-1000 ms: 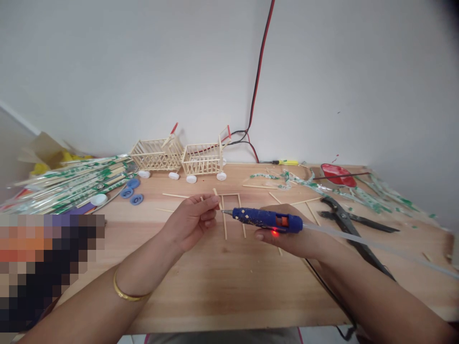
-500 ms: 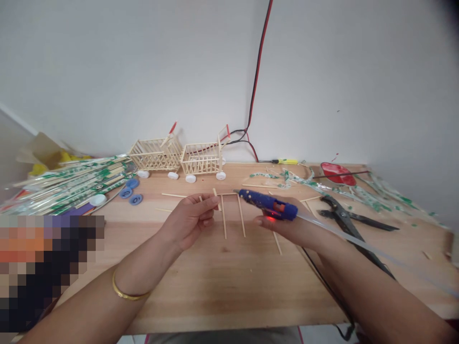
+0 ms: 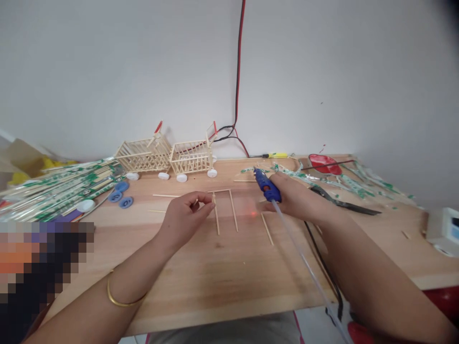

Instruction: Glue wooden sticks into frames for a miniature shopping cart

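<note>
My left hand (image 3: 190,212) is closed in a pinch, thumb and forefinger on a thin wooden stick (image 3: 214,197) at the top of a small stick frame. Most of that stick is hidden by the fingers. The frame lies flat on the table, with two long sticks, one of them this right-hand stick (image 3: 234,212), running toward me from a short crosspiece. A blue hot glue gun (image 3: 268,185) is in my right hand (image 3: 296,193), its nozzle pointing away toward the wall. A clear glue stick (image 3: 301,253) trails from its rear, and a red light glows beneath it.
Two small stick-built carts (image 3: 191,158) with white wheels stand along the wall. Wrapped sticks (image 3: 64,188) and blue rings (image 3: 125,202) are at left. Black-handled pliers (image 3: 353,207), torn wrappers (image 3: 362,188) and a cable (image 3: 324,263) lie at right. A loose stick (image 3: 267,229) lies right of the frame.
My right hand has drawn the glue gun away from the frame, to the right and back, turning its nozzle toward the wall. My left hand stays at the frame's top. The view has shifted right.
</note>
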Demonstrator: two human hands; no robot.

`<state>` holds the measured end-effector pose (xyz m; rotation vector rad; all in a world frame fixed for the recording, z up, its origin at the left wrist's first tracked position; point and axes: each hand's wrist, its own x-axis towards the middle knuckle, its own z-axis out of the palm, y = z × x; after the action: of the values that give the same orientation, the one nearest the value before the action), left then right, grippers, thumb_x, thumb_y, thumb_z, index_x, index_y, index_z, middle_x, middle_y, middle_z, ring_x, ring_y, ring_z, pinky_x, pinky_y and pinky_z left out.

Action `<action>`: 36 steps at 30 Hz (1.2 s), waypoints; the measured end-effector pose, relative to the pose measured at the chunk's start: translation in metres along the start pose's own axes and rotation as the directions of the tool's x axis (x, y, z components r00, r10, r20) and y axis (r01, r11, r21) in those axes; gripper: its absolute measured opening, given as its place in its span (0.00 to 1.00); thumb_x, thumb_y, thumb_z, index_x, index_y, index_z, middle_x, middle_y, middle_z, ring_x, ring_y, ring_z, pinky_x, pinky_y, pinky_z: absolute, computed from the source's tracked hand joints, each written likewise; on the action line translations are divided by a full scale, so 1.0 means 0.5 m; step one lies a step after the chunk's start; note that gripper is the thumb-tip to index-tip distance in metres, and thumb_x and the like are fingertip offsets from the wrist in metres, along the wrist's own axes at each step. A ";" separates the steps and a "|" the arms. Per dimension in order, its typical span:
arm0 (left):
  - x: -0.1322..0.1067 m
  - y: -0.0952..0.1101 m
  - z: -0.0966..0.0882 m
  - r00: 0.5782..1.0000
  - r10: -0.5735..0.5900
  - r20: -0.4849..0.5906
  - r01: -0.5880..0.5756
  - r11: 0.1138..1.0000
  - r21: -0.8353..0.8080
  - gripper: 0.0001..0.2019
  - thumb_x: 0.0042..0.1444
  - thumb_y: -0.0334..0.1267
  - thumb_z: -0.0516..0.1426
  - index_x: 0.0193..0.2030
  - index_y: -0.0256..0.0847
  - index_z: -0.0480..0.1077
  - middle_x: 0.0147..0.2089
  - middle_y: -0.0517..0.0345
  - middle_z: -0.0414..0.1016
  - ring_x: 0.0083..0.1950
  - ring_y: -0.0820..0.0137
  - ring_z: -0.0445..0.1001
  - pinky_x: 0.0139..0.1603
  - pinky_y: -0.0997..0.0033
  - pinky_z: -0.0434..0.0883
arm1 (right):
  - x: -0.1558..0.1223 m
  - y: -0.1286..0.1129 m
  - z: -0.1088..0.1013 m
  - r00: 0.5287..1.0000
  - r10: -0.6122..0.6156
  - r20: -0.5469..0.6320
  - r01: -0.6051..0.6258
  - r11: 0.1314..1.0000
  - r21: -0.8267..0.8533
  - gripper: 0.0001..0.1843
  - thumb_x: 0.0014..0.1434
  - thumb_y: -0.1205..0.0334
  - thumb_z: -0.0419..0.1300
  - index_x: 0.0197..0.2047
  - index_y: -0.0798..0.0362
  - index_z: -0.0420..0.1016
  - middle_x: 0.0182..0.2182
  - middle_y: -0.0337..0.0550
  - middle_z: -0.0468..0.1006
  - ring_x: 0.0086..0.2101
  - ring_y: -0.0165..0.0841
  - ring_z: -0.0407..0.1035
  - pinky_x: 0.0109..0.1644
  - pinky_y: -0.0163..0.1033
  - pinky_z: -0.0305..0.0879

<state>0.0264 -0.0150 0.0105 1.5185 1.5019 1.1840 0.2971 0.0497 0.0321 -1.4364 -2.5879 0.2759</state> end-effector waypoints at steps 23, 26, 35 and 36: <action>-0.004 0.000 0.008 0.952 0.273 0.137 -0.304 0.892 0.335 0.04 0.48 0.33 0.59 0.31 0.43 0.69 0.30 0.58 0.72 0.32 0.67 0.67 0.36 0.70 0.58 | -0.047 -0.044 -0.043 0.989 -0.121 -0.087 0.131 0.983 0.130 0.16 0.51 0.59 0.60 0.44 0.51 0.70 0.43 0.47 0.69 0.45 0.39 0.64 0.47 0.42 0.61; -0.013 0.007 0.022 0.940 0.295 0.173 -0.339 0.871 0.355 0.05 0.48 0.31 0.58 0.32 0.43 0.67 0.31 0.57 0.72 0.35 0.66 0.68 0.38 0.69 0.59 | -0.036 -0.119 -0.027 0.944 -0.254 -0.209 0.294 0.936 0.194 0.15 0.50 0.63 0.59 0.43 0.51 0.70 0.44 0.47 0.67 0.47 0.38 0.61 0.50 0.42 0.59; -0.024 0.016 0.045 0.844 0.432 0.319 -0.537 0.682 0.497 0.09 0.51 0.26 0.52 0.39 0.41 0.64 0.36 0.52 0.74 0.39 0.63 0.70 0.40 0.66 0.62 | 0.000 -0.177 0.046 0.938 -0.278 -0.208 0.294 0.954 0.050 0.06 0.50 0.64 0.58 0.34 0.54 0.71 0.39 0.47 0.69 0.43 0.39 0.57 0.45 0.45 0.54; -0.024 0.014 0.046 0.834 0.443 0.329 -0.552 0.664 0.504 0.09 0.52 0.26 0.52 0.39 0.41 0.63 0.36 0.53 0.74 0.39 0.63 0.70 0.40 0.66 0.62 | 0.001 -0.176 0.048 0.936 -0.280 -0.212 0.295 0.955 0.038 0.06 0.50 0.64 0.58 0.34 0.54 0.71 0.39 0.47 0.69 0.43 0.39 0.57 0.45 0.45 0.54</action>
<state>0.0510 -0.0244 0.0073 2.5241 1.4308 0.8445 0.2190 0.0025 0.0302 -0.9862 -2.5452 0.1656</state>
